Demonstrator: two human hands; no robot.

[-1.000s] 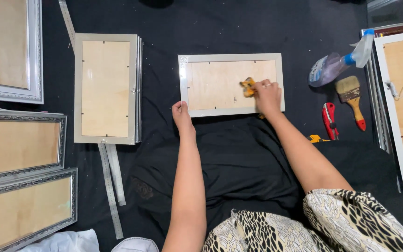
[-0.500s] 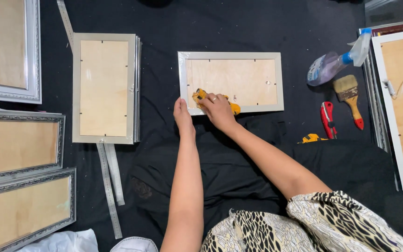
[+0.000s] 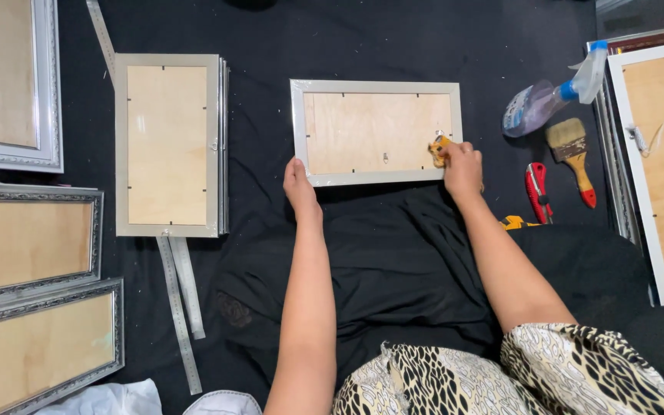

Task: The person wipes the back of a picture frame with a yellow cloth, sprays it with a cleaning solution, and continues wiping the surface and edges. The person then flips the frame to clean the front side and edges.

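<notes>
Left hand [image 3: 299, 182] flat, steadying silver frame [image 3: 376, 132] lower-left corner; right hand [image 3: 461, 165] pinching yellow tool [image 3: 439, 147] at frame's right edge; advise firm bracing, short controlled strokes

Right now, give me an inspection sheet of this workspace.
Surface: black cloth spread under everything.
Job's things: silver frame lying back-up, wooden backing showing; small yellow tool on its right end.
Clutter: spray bottle, brush, red tool, metal rulers, second back-up frame.
Hands: left hand braces the frame's lower left edge; right hand presses the yellow tool.
Cables: nothing seen.
Surroundings: ornate frames stacked left, white frame right.
</notes>
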